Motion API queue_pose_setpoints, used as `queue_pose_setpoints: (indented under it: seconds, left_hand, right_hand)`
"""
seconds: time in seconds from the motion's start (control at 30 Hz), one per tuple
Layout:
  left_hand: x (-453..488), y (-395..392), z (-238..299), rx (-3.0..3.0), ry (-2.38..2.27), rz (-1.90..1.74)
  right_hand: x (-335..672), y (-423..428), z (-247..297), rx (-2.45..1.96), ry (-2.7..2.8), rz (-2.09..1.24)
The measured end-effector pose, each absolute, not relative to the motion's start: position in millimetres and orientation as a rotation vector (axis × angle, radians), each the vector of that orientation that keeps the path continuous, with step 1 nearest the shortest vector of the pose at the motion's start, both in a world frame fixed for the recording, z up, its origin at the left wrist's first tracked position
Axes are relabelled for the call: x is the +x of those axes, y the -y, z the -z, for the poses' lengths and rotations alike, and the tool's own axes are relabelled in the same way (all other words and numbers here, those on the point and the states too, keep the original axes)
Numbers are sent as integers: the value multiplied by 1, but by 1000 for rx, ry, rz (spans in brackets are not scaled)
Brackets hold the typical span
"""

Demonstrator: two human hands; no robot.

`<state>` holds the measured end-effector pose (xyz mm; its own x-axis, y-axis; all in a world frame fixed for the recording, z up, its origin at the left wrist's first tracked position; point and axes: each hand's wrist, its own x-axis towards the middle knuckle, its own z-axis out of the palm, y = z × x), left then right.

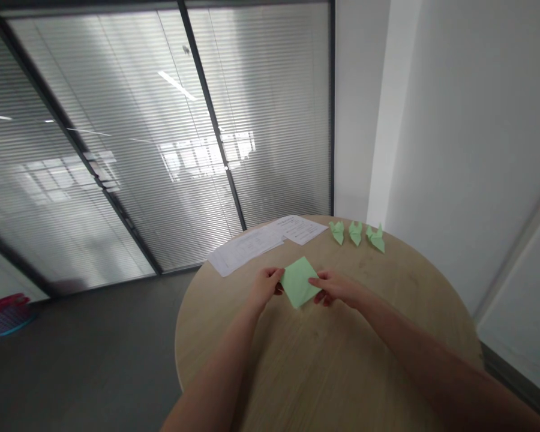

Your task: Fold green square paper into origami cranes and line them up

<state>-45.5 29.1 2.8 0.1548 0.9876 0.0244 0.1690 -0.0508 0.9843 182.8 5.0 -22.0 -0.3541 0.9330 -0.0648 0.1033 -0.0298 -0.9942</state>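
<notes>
A light green square of origami paper (298, 283) is held with one corner pointing away from me, over the middle of the table. My left hand (270, 285) pinches its left corner between thumb and fingers. At the opposite corner, my right hand (333, 287) grips the paper, the thumb lying on top and the fingers curled beneath. Three folded green paper cranes stand in a row beyond my right hand: a left crane (337, 232), a middle crane (355, 233) and a right crane (376, 238).
Printed white sheets (247, 246) lie overlapping at the far left of the round wooden table (387, 288). Behind it runs a glass partition with blinds (274, 120); a white wall (472, 150) rises at the right. A red and blue basket (6, 315) sits on the floor at left.
</notes>
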Motion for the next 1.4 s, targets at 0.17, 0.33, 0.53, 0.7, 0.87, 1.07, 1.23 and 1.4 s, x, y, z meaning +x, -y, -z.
queue_pose_setpoints:
  seconds: [0.17, 0.33, 0.53, 0.7, 0.87, 1.07, 1.23, 1.4]
  left_hand:
    - [-49, -25, -2, 1460, -1156, -926]
    - [-50, -25, 0, 1445, -1143, -878]
    - [-49, -27, -1, 1412, -1145, -884]
    - [-48, -25, -3, 1396, -1155, -931]
    - [-45, -25, -3, 1382, -1171, -952]
    - [-46, -26, -2, 1412, -1163, -909]
    - [-47, -29, 3, 1413, -1165, -885]
    - [-46, -31, 5, 1390, -1148, -895]
  right_hand:
    - [184, -6, 21, -1118, 1533, -1454]
    - [186, -9, 21, -1109, 1508, -1390]
    - [189, -17, 24, -1145, 1328, -1307]
    - [187, -14, 22, -1109, 1256, -1343]
    - [186, -13, 22, -1116, 1243, -1384]
    - [187, -15, 24, -1150, 1209, -1375]
    - [187, -12, 21, -1133, 1175, -1394]
    - [186, -10, 19, -1083, 1149, -1463]
